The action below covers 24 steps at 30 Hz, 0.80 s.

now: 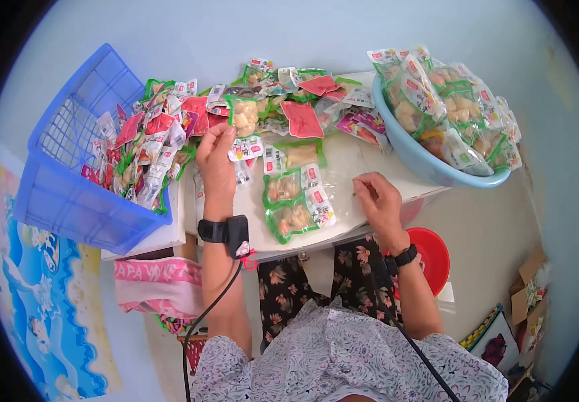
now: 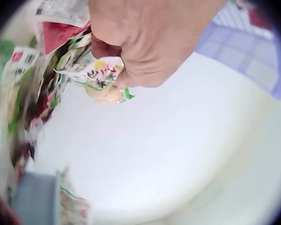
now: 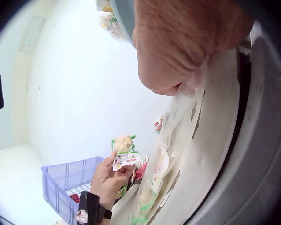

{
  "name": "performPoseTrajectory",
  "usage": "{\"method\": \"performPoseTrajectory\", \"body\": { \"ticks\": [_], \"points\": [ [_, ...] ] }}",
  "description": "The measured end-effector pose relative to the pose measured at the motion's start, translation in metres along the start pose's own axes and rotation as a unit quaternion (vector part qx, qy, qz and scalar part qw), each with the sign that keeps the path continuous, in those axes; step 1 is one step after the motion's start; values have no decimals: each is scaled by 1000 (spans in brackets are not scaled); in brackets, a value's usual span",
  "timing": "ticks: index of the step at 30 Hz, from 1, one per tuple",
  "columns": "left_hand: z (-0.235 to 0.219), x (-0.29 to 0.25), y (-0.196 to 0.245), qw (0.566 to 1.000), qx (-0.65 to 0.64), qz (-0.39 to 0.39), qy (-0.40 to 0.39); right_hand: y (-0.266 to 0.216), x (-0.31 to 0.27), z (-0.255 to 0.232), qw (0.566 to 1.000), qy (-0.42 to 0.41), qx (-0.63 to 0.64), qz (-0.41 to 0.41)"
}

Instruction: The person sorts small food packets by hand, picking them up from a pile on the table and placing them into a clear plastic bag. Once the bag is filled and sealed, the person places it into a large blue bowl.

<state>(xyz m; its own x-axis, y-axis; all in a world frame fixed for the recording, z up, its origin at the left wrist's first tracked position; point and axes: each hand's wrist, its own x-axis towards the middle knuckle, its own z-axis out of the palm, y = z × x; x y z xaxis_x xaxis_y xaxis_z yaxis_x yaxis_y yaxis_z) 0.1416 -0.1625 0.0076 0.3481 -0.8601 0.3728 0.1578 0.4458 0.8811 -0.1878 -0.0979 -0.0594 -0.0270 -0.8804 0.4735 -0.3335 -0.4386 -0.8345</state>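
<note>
My left hand (image 1: pixel 216 164) pinches a green-edged snack packet (image 1: pixel 244 115) by its printed end, raised over the left part of the table; pale chunks show through its clear window. The same packet (image 2: pixel 105 77) hangs from thumb and fingers in the left wrist view. On the table lies a clear plastic bag (image 1: pixel 341 194) with several similar packets (image 1: pixel 284 187) lying flat at its left part. My right hand (image 1: pixel 378 201) pinches the bag's right edge near the front of the table. The right wrist view shows the clear film (image 3: pixel 180 110) stretching away from those fingers.
A heap of mixed packets (image 1: pixel 303 119) runs along the table's back. At left stands a blue plastic basket (image 1: pixel 55 194) part-filled with packets. A light-blue basin (image 1: pixel 430 167) piled with larger filled bags stands at right. Below is a red bucket (image 1: pixel 437 261).
</note>
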Motion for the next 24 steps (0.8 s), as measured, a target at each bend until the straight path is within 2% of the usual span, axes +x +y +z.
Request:
{"method": "performPoseTrajectory", "body": {
  "ticks": [2, 5, 8, 10, 12, 14, 17, 20, 23, 24],
  "points": [
    [5, -19, 6, 988, -152, -39, 0, 6, -2, -1, 998, -17, 58, 27],
    [23, -49, 13, 977, -204, -56, 4, 5, -2, -8, 981, -4, 179, 69],
    [51, -84, 27, 965, -242, -95, 10, -30, -5, -24, 997, 47, 46, -35],
    [60, -106, 23, 956, -267, -122, -1, -70, -2, -27, 983, 17, -55, -174],
    [83, -127, 28, 957, -257, -136, -2, -94, -8, -19, 962, -19, -120, -244],
    [105, -147, 32, 958, -243, -152, -15, -103, -11, -8, 952, -59, -150, -261],
    [121, -167, 27, 964, -206, -142, -88, -84, -17, -2, 972, 6, -102, -210],
    [120, -169, 24, 967, -128, -124, -183, -74, -35, -10, 993, -24, -8, -118],
    [123, -174, 31, 948, -67, -133, -281, -61, -47, -26, 992, -22, -18, -121],
    [121, -174, 30, 939, -87, -153, -296, -58, -50, -30, 992, -16, -13, -127]
  ]
}}
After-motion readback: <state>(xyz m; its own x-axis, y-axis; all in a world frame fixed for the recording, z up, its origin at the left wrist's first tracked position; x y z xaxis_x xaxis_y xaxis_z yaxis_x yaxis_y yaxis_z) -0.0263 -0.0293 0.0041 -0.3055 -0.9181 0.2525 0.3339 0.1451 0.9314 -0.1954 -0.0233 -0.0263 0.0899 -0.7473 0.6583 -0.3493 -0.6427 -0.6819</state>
